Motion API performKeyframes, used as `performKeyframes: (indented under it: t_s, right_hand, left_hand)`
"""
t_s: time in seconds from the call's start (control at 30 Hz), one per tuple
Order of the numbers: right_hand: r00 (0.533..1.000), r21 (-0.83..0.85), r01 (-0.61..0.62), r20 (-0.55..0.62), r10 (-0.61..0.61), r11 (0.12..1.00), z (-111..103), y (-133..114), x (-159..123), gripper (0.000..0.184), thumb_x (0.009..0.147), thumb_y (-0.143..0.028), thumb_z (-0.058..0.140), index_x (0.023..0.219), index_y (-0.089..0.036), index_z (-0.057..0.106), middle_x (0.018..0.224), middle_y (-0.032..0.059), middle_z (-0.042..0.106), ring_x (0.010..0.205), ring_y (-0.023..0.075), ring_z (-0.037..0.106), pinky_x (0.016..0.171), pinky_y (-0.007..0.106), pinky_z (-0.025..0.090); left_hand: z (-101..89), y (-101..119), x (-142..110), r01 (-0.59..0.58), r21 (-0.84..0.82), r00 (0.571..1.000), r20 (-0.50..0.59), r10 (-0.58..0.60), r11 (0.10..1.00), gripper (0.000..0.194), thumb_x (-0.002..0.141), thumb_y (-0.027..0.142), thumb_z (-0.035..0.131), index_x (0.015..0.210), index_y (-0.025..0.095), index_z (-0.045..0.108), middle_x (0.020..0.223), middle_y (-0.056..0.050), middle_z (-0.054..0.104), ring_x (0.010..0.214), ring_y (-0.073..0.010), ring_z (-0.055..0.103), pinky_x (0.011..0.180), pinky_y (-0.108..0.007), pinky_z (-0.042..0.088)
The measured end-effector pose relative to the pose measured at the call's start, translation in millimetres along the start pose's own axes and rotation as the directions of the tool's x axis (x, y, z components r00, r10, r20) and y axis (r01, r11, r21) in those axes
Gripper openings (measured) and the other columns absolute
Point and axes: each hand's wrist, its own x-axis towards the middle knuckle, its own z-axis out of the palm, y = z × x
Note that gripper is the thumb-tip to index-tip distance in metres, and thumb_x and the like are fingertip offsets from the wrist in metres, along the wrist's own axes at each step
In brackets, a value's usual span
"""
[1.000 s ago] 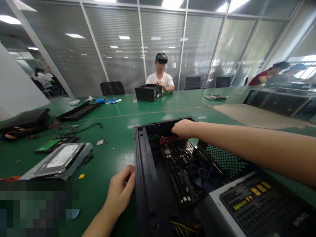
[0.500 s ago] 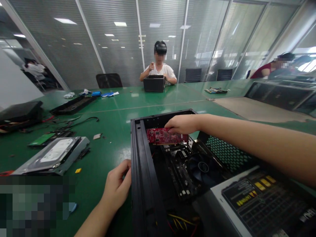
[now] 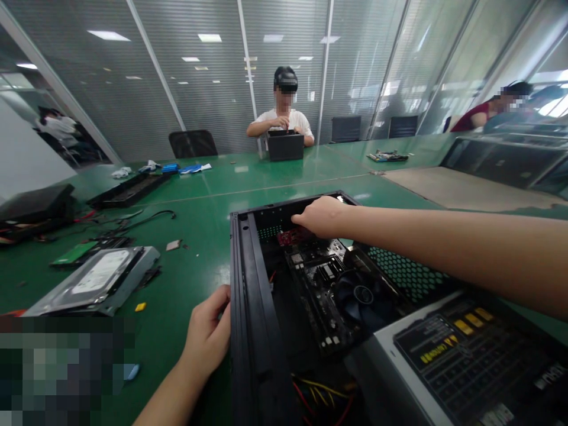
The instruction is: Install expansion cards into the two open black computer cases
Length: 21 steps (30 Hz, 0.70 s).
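A black computer case lies open on its side on the green table in front of me. My left hand is closed at its left side, fingertips hidden behind the frame. Inside the case's far end, my right hand grips a red graphics card, low above the motherboard; the hand covers most of it. How the card meets the slot is hidden. Nearer to me are a black CPU fan and a power supply with yellow and red cables beside it.
To the left lie a hard drive, a green circuit board, a small yellow piece and loose cables. Across the table a person works at a black box. Cardboard lies at the right.
My right hand has lowered the red graphics card deeper into the case, so less of it shows. My left hand stays at the case's side. The person opposite has reached into their box.
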Motion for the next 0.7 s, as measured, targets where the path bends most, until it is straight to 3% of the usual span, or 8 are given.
performKeyframes:
  t_s: [0.1, 0.3, 0.47, 0.57, 0.63, 0.7]
  right_hand:
    - [1.0, -0.003, 0.0, 0.017, 0.0, 1.0, 4, 2, 3, 0.035, 0.092, -0.022, 0.05, 0.124, -0.015, 0.061, 0.106, 0.0175, 0.07, 0.097, 0.0284, 0.067, 0.08, 0.038, 0.048]
    - [0.997, 0.019, 0.031, 0.065, -0.033, 0.999, 5, 1, 8, 0.036, 0.09, -0.021, 0.055, 0.124, -0.013, 0.063, 0.104, 0.0157, 0.071, 0.097, 0.0244, 0.068, 0.08, 0.034, 0.05]
    - [1.0, -0.014, 0.002, 0.006, -0.002, 1.0, -21, -7, -6, 0.024, 0.091, -0.024, 0.056, 0.107, -0.011, 0.07, 0.103, 0.0187, 0.071, 0.098, 0.0275, 0.067, 0.082, 0.037, 0.049]
    - [0.997, 0.15, 0.081, 0.001, -0.082, 0.985, -48, -7, -49, 0.04, 0.087, -0.044, 0.065, 0.112, -0.013, 0.069, 0.102, 0.0147, 0.071, 0.097, 0.027, 0.067, 0.084, 0.037, 0.049]
    - [0.978, 0.354, 0.204, -0.036, -0.205, 0.913, -60, -14, -96, 0.058, 0.08, -0.057, 0.069, 0.121, -0.017, 0.067, 0.11, 0.0122, 0.07, 0.101, 0.0263, 0.066, 0.087, 0.037, 0.049]
    - [0.963, 0.506, 0.27, -0.128, -0.238, 0.819, -61, -32, -151, 0.072, 0.071, -0.06, 0.075, 0.131, -0.022, 0.062, 0.124, 0.0114, 0.066, 0.111, 0.0271, 0.063, 0.093, 0.039, 0.048]
  left_hand:
    - [-0.4, 1, 0, 0.003, 0.013, 1.0, 0.0, -0.003, 1.0, 0.024, 0.084, 0.039, 0.055, 0.089, 0.018, 0.066, 0.075, -0.001, 0.065, 0.066, -0.0192, 0.057, 0.06, -0.027, 0.047]
    - [-2.1, 6, -1, 0.0, -0.021, 1.0, 0.03, 0.001, 1.0, 0.02, 0.085, 0.038, 0.055, 0.076, 0.021, 0.057, 0.07, 0.0, 0.058, 0.069, -0.0196, 0.057, 0.063, -0.027, 0.047]
    - [-3.4, 13, 0, 0.005, 0.002, 0.999, 0.035, -0.005, 1.0, 0.02, 0.088, 0.038, 0.051, 0.078, 0.021, 0.055, 0.072, 0.0, 0.056, 0.073, -0.0203, 0.058, 0.068, -0.028, 0.048]
    - [-4.2, 14, 1, -0.006, 0.015, 0.999, 0.034, 0.005, 1.0, 0.022, 0.089, 0.038, 0.049, 0.079, 0.02, 0.056, 0.073, 0.0, 0.058, 0.072, -0.0196, 0.057, 0.07, -0.028, 0.048]
    - [-4.9, 15, 1, -0.019, 0.025, 1.0, 0.023, 0.018, 1.0, 0.024, 0.091, 0.039, 0.048, 0.078, 0.02, 0.056, 0.071, 0.001, 0.058, 0.07, -0.0189, 0.057, 0.068, -0.027, 0.047]
    - [-5.5, 16, 0, -0.021, 0.033, 1.0, 0.0, 0.021, 0.999, 0.027, 0.093, 0.039, 0.046, 0.077, 0.02, 0.057, 0.067, 0.002, 0.056, 0.065, -0.0172, 0.055, 0.062, -0.025, 0.044]
